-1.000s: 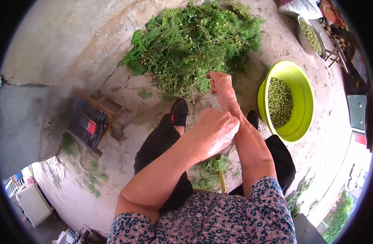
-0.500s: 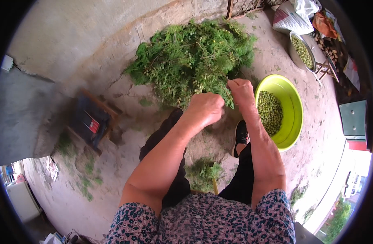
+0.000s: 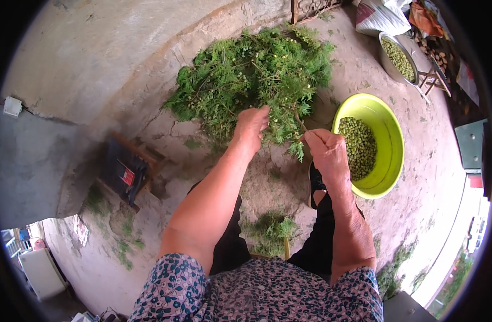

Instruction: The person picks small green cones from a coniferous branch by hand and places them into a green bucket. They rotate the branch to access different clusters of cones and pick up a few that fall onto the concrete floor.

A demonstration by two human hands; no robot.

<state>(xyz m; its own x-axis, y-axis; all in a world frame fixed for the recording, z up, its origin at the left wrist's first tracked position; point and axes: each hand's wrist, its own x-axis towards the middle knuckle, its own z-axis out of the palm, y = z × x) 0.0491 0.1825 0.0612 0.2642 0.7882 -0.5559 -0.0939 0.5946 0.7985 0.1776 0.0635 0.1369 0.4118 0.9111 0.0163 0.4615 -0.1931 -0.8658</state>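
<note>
A heap of feathery green conifer branches (image 3: 224, 70), dotted with small pale green cones, lies on the ground ahead of me. My right hand (image 3: 329, 155) pinches the bare stem end of a conifer branch (image 3: 290, 121), whose leafy part spreads to the left and overlaps the heap. My left hand (image 3: 250, 130) is at the near edge of the heap, fingers curled closed; what they hold, if anything, is hidden. To the right of my right hand stands a lime-green plastic basin (image 3: 392, 161), partly filled with small round green cones (image 3: 359, 147).
At the far right a metal bowl (image 3: 412, 79) of green cones leans by a small folding stool (image 3: 435, 78), beside a white sack (image 3: 383, 20). A low wooden seat (image 3: 130, 166) with a dark top stands left. Green clippings (image 3: 273, 231) lie between my feet.
My hands have moved apart. The left has shifted left toward the heap, and the right has come nearer me, with the stem now showing in its grip.
</note>
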